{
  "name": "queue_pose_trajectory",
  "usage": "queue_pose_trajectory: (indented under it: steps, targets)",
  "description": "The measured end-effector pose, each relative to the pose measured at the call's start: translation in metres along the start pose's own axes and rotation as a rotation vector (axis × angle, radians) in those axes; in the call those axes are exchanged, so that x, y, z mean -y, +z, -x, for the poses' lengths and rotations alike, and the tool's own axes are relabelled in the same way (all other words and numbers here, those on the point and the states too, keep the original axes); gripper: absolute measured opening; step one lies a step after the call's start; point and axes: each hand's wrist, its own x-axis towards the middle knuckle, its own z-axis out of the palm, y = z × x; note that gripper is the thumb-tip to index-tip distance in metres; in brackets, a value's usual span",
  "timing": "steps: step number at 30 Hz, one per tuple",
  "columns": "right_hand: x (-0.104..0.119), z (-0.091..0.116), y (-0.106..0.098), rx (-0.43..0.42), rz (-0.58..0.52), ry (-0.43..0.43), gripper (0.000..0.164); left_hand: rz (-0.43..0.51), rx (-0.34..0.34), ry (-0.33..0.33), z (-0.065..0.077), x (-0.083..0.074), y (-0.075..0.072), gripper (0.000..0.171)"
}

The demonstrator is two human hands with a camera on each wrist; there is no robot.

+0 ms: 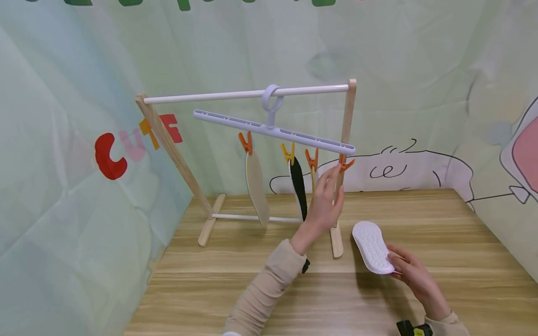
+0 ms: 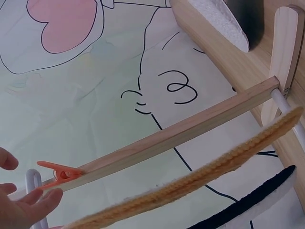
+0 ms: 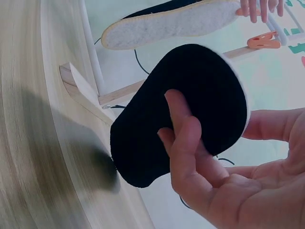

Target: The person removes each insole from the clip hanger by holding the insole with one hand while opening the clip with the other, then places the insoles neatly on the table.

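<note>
My right hand (image 1: 416,277) holds an insole (image 1: 371,247) by its near end, thumb on the white, textured face. The right wrist view shows its black underside (image 3: 190,95) with fingers against it. My left hand (image 1: 324,200) is raised beside the orange clothespin (image 1: 346,164) at the right end of the lilac hanger (image 1: 273,131). Its fingers are loosely extended in the left wrist view, by the clothespin (image 2: 62,174); whether they touch it I cannot tell. A yellow-edged insole (image 2: 190,186) hangs next to this hand, mostly hidden in the head view.
The hanger hangs tilted from the white rail (image 1: 210,96) of a wooden stand (image 1: 168,144). Orange (image 1: 246,143) and yellow (image 1: 288,153) clothespins hold a beige insole (image 1: 257,186) and a black-and-white insole (image 1: 298,186). A printed cloth stands behind the wooden table (image 1: 445,261).
</note>
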Motion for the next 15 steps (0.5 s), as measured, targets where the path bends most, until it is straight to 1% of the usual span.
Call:
queue_pose_trajectory:
  steps: [2, 6, 7, 9, 15]
  targets:
    - [0.0, 0.0, 0.0, -0.01, -0.012, 0.013, 0.054, 0.005, -0.01, 0.003, 0.001, 0.0, -0.001, 0.048]
    - [-0.004, 0.002, -0.003, 0.006, -0.046, 0.021, 0.027, 0.01, -0.021, -0.001, 0.003, 0.001, -0.003, 0.048]
    - [-0.005, 0.002, -0.003, 0.01, -0.052, 0.023, 0.023, 0.013, -0.024, -0.002, 0.003, 0.001, -0.004, 0.048]
    - [-0.008, 0.003, -0.005, 0.028, -0.055, 0.02, 0.026, 0.014, -0.031, -0.004, 0.005, 0.002, -0.005, 0.048]
    - [-0.013, 0.006, -0.005, 0.014, -0.029, 0.039, 0.026, 0.013, -0.049, -0.004, 0.007, 0.003, -0.009, 0.047]
